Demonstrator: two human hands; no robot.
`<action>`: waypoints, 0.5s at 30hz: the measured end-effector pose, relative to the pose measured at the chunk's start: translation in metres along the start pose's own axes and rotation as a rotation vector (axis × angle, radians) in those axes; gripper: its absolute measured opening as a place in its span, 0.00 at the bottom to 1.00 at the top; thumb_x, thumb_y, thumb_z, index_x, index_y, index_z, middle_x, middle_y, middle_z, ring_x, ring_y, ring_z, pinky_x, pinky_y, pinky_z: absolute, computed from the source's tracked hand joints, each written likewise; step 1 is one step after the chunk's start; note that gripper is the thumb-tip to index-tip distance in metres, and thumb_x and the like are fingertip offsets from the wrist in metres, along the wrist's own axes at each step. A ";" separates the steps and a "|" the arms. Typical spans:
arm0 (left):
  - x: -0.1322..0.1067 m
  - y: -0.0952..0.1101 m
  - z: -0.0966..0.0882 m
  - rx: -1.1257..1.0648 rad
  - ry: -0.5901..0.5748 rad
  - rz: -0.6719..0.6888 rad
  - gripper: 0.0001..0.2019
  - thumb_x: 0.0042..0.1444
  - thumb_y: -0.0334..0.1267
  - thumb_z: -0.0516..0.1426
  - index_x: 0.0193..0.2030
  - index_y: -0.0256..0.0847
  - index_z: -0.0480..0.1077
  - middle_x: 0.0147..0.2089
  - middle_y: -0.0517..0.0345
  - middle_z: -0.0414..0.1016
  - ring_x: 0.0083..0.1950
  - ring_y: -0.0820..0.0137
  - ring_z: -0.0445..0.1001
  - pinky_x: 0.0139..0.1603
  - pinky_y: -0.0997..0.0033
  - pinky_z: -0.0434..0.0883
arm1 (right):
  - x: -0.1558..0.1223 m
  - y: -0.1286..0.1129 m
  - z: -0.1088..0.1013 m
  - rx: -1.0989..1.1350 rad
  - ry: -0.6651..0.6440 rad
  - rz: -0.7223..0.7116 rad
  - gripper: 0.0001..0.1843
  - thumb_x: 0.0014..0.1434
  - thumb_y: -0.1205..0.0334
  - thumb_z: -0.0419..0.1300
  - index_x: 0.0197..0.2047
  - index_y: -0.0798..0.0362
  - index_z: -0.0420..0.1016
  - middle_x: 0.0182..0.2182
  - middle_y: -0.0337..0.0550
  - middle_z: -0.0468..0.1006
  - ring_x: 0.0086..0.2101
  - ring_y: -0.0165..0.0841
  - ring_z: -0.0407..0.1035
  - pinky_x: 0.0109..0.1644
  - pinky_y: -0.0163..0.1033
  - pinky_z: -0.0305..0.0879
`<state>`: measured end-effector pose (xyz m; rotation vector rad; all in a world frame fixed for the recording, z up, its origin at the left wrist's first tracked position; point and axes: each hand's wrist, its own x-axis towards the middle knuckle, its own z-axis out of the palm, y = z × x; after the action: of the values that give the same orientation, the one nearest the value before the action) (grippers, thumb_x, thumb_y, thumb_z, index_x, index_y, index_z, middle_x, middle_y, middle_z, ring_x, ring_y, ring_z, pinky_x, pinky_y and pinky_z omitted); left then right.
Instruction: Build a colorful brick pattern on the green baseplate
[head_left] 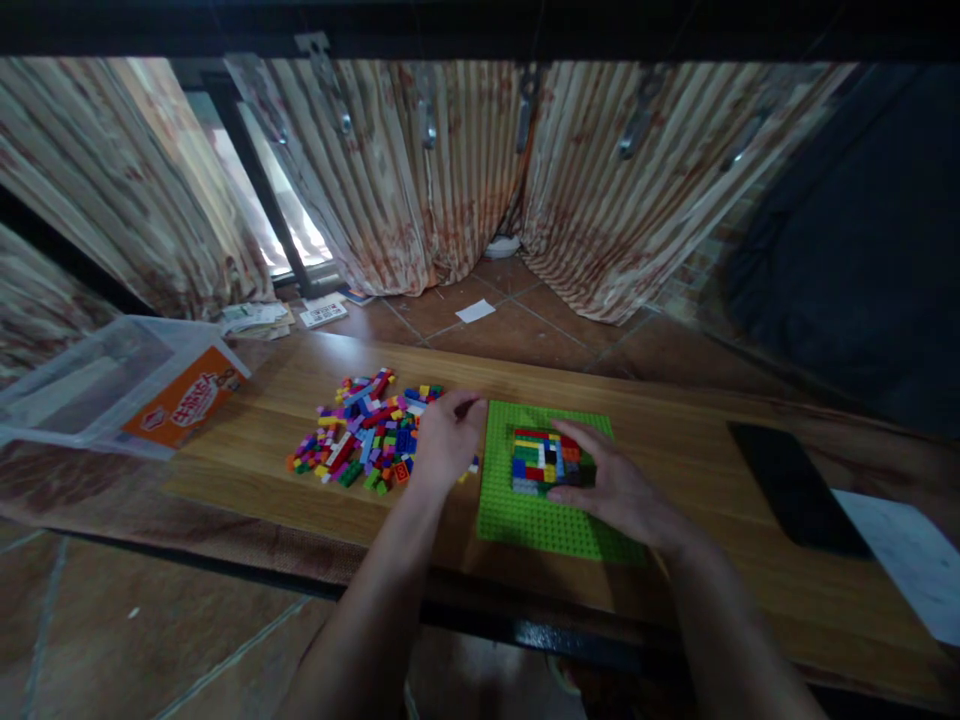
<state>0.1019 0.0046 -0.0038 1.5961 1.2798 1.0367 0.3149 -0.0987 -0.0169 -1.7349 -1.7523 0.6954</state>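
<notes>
A green baseplate (540, 520) lies on the wooden table (705, 450), carrying a low block of many-coloured bricks (541, 458). My right hand (615, 490) rests on the right side of that block, fingers curved around its edge. To the left spreads a loose pile of small coloured bricks (360, 435). My left hand (444, 440) hovers at the pile's right edge, fingers curled and pinched together; whether a brick is between them is hidden.
A clear plastic tub with an orange label (127, 385) stands at the table's left end. A black phone (791, 485) and a white sheet (911, 560) lie at the right. Curtains, papers (259, 318) and tiled floor are beyond.
</notes>
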 end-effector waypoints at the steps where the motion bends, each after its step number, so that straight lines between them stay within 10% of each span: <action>1: 0.003 -0.002 -0.008 -0.009 0.019 -0.010 0.10 0.55 0.34 0.56 0.39 0.35 0.77 0.33 0.56 0.79 0.32 0.71 0.75 0.34 0.75 0.70 | 0.000 -0.001 0.000 0.000 0.016 0.003 0.41 0.48 0.50 0.69 0.65 0.42 0.63 0.63 0.47 0.65 0.62 0.46 0.60 0.65 0.57 0.56; 8: 0.008 -0.015 -0.051 -0.010 0.062 -0.038 0.11 0.51 0.36 0.58 0.38 0.34 0.77 0.30 0.59 0.77 0.30 0.73 0.72 0.30 0.77 0.66 | 0.005 0.000 -0.001 0.006 0.292 0.039 0.24 0.57 0.48 0.61 0.56 0.46 0.74 0.54 0.47 0.76 0.54 0.45 0.70 0.59 0.55 0.64; 15: 0.001 -0.020 -0.073 0.140 -0.197 0.028 0.06 0.48 0.30 0.58 0.32 0.35 0.76 0.31 0.58 0.77 0.33 0.71 0.74 0.36 0.74 0.70 | 0.008 0.001 0.002 -0.013 0.498 0.085 0.18 0.58 0.48 0.59 0.45 0.48 0.80 0.45 0.45 0.82 0.46 0.42 0.76 0.54 0.48 0.69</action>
<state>0.0268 0.0161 0.0008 1.7787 1.2209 0.7984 0.3146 -0.0910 -0.0187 -1.8063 -1.3481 0.2493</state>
